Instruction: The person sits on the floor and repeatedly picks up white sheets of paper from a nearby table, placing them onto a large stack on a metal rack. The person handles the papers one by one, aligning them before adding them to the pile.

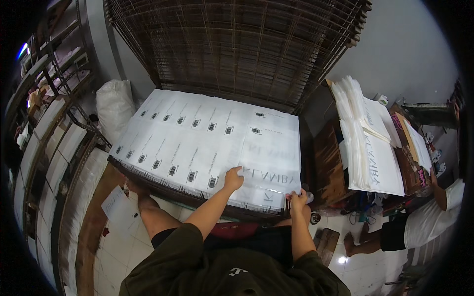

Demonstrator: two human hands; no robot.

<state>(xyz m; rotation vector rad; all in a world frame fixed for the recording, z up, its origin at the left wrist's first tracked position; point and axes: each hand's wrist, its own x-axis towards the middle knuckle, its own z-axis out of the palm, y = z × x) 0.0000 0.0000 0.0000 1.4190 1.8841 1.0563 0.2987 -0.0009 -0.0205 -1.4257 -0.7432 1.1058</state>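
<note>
Rows of white printed sheets point(197, 143), flat and bag-like, lie over a low rack in front of me, with small dark code blocks and grey lettering. My left hand point(234, 179) rests on them right of the middle, index finger stretched out beside the large lettering and the other fingers curled. At the near right corner, the fingers of my right hand point(297, 199) pinch the edge of a white sheet point(279, 190). This sheet looks glossy along its near edge. What lies under my left palm is hidden.
A dark wire rack point(237, 44) tilts up behind the sheets. On the right, a stack of white printed bags point(373, 163) lies on a wooden table. Another person's legs point(368, 241) are at lower right. Shelves point(49, 128) line the left, near a white sack point(115, 106). One sheet point(118, 209) lies lower left.
</note>
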